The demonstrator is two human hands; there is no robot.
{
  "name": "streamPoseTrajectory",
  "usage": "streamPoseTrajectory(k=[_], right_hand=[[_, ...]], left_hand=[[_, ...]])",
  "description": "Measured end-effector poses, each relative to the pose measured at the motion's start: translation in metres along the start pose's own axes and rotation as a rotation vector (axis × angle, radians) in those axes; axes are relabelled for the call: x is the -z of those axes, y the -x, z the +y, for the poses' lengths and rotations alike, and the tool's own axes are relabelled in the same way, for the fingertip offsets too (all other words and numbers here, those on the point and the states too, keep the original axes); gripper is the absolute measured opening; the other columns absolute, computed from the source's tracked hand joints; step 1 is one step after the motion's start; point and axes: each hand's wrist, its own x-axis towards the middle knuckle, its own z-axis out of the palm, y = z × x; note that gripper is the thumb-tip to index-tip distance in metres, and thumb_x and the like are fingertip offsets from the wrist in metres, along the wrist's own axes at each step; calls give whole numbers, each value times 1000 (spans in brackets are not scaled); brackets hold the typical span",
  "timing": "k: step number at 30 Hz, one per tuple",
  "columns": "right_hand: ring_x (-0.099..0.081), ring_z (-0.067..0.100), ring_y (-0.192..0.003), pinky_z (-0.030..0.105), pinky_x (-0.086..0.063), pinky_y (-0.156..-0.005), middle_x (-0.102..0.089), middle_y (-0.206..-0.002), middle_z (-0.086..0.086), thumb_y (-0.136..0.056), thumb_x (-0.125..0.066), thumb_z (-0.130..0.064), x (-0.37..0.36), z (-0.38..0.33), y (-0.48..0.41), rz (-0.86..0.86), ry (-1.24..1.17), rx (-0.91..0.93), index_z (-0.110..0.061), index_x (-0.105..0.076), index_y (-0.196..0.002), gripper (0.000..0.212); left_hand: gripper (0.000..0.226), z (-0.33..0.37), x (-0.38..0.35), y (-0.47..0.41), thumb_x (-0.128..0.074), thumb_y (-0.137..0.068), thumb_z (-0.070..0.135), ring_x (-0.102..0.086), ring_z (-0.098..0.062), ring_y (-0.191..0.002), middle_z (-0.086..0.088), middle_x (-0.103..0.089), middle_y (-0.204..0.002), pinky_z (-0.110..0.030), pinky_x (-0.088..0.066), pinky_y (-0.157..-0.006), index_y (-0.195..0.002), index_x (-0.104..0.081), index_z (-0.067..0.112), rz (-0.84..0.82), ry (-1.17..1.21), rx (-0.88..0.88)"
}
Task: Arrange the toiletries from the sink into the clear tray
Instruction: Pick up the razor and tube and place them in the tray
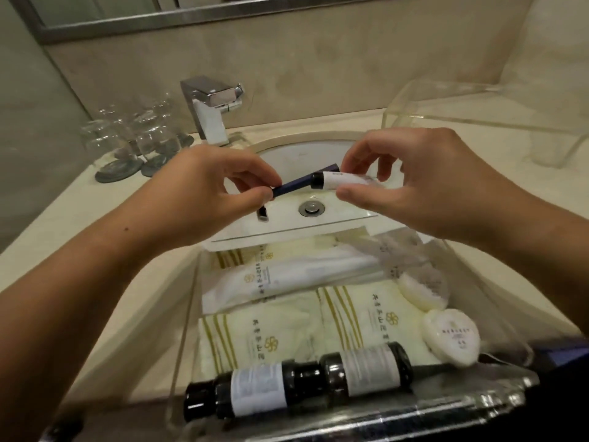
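Observation:
Over the white sink (287,161), my left hand (204,193) pinches a slim dark blue box (294,186) by its near end. My right hand (411,177) holds a small white tube with a black cap (338,180), which crosses in front of the blue box. The clear tray (191,301) sits at the sink's near edge. Inside it lie white sachets with gold stripes (271,339), a long white packet (287,275), two round wrapped soaps (451,336) and two dark bottles (287,384) end to end along the front.
A chrome faucet (210,110) stands behind the basin, with several upturned glasses (137,135) on dark coasters to its left. A clear acrylic stand (478,122) occupies the counter at the back right. The drain plug (311,208) sits mid-basin.

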Motion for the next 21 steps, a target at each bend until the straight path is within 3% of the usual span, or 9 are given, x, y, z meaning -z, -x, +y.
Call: streamPoseTrajectory(k=[2, 7, 10, 13, 18, 21], right_hand=[[-60, 9, -84, 33, -52, -72, -66, -90, -23, -77, -68, -54, 1, -11, 13, -16, -6, 30, -37, -69, -97, 27], [-59, 4, -90, 13, -40, -70, -66, -91, -21, -80, -68, -49, -1, -33, 40, -84, -13, 100, -38, -68, -97, 20], [-60, 1, -94, 16, -42, -74, -68, -96, -21, -81, -68, -46, -3, -44, 52, -157, -46, 104, -42, -67, -95, 15], [-59, -1, -94, 17, -42, -71, -68, -99, -24, -79, -66, -44, -4, -55, 60, -225, -52, 103, -45, -68, -94, 15], [-59, -3, -92, 20, -46, -72, -66, -97, -26, -76, -64, -55, -6, -73, 66, -322, 17, 110, -48, -67, -95, 21], [-59, -4, -90, 15, -43, -71, -63, -91, -28, -74, -67, -58, -12, -80, 66, -340, 39, 95, -48, -66, -93, 21]], left_hand=[[18, 6, 2, 15, -69, -89, 29, -64, 13, -81, 22, -74, -84, -1, -43, -66, -104, -76, 36, -5, 11, -6], [17, 16, 8, 54, -68, -88, 31, -67, 6, -77, 22, -75, -78, -8, -47, -65, -100, -76, 39, -14, 49, -19], [16, 18, 12, 75, -68, -88, 32, -69, -2, -77, 23, -75, -80, -13, -50, -65, -97, -76, 43, -20, 65, -22], [16, 19, 15, 93, -68, -86, 35, -68, 2, -78, 24, -75, -80, -9, -48, -65, -96, -75, 44, -31, 77, -16], [16, 19, 12, 108, -66, -85, 39, -69, 0, -84, 27, -74, -83, -18, -51, -70, -97, -77, 44, -93, 82, 6], [17, 16, 9, 111, -67, -85, 41, -68, -1, -88, 26, -75, -86, -20, -50, -71, -97, -78, 43, -114, 82, 21]])
